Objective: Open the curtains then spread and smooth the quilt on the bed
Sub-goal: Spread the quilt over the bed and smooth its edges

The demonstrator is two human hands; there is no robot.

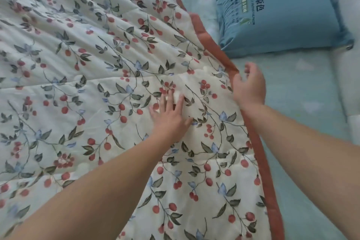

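Where the picture begins at the left, the quilt (81,76) covers most of the bed, a pale cloth printed with red berries, grey-green leaves and small blue flowers. Long soft creases run across it towards the upper right, and stitched seams divide it into padded panels. Near the middle, the left hand (171,117) lies palm down on the quilt, its fingers (169,101) straight and a little spread, pressing flat on the cloth and gripping nothing. The bare forearm reaches in from the lower left corner.

Further right runs the quilt's rust-red border (262,160), going from the upper middle down to the bottom edge. The right hand (250,88) is at this border, where the edge is slightly raised in a small peak. Its fingers are loosely curved and apart; the thumb side is close against the border, but whether it has hold of the cloth cannot be told, as the hand is blurred.

Beyond the border lies the light blue-green sheet (303,103) of the bed. A blue pillow (278,11) with printed characters rests on it at the upper right, just beside the quilt's edge.
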